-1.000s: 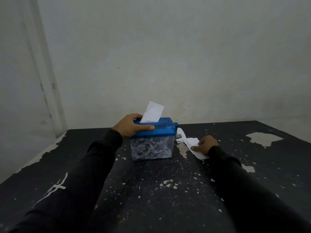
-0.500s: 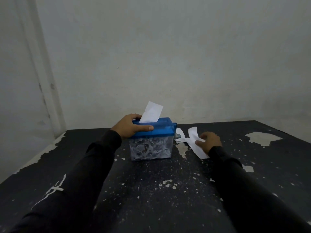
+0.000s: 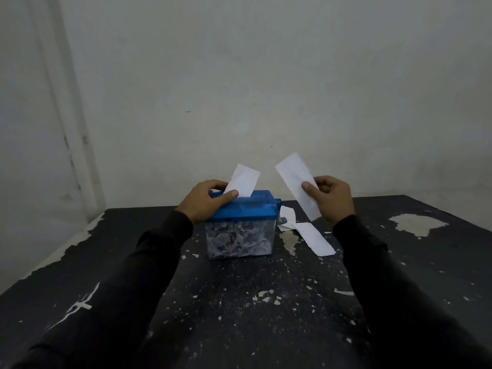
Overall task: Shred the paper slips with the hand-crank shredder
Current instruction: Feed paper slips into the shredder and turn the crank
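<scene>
A: Left side first. Status?

B: Left hand sits on the left end of the shredder, clamped on its blue lid, thumb along the front edge, fingers over the back. One slip stands tilted in the slot, just beside that thumb. Clear bin below is packed with shreds.

A: Right of that?

B: Crank stub sticks out of the lid's right end, nothing touching it. Right hand is up in the air, right of the shredder and apart from it, pinching a second slip between thumb and fingers. That slip hangs slanted, top end toward the wall. Two more slips lie flat on the table, just right of the bin, under the raised hand.

A: Delta versus half a second ago?

B: Right hand was down on the table, on the loose slips. Now it's lifted with one of them, above lid height. Left hand, shredder and the slotted slip haven't moved.
</scene>
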